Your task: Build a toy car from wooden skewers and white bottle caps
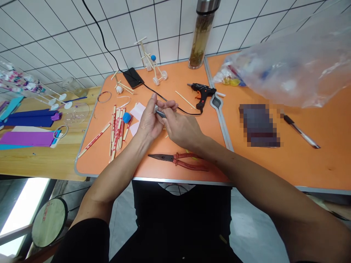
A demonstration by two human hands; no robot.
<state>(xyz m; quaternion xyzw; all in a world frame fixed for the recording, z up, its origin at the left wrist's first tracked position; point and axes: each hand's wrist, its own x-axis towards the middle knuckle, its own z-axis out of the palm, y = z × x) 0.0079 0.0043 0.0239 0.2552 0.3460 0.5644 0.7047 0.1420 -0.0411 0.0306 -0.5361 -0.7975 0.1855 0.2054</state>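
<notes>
Over the orange table [301, 168] my two hands meet. My right hand [183, 128] is closed on a small dark grey tool [161, 114], whose tip points into the left palm; its exact kind is unclear. My left hand [150, 122] is curled, thumb up, around a small pale piece that the fingers mostly hide. Long-nose pliers [175, 158] with red handles lie just below the hands. Left of them are several chopsticks [117, 131] in red-printed wrappers, a blue bottle cap [126, 117] and pink paper pieces [138, 110].
A black glue gun [202, 94] lies behind my right hand, its cord running to a black phone-like slab [133, 77]. Small stick models with wheels [155, 69] stand near the tiled wall. A tea bottle [201, 40], a plastic bag [290, 65] and a pen [301, 131] are further right.
</notes>
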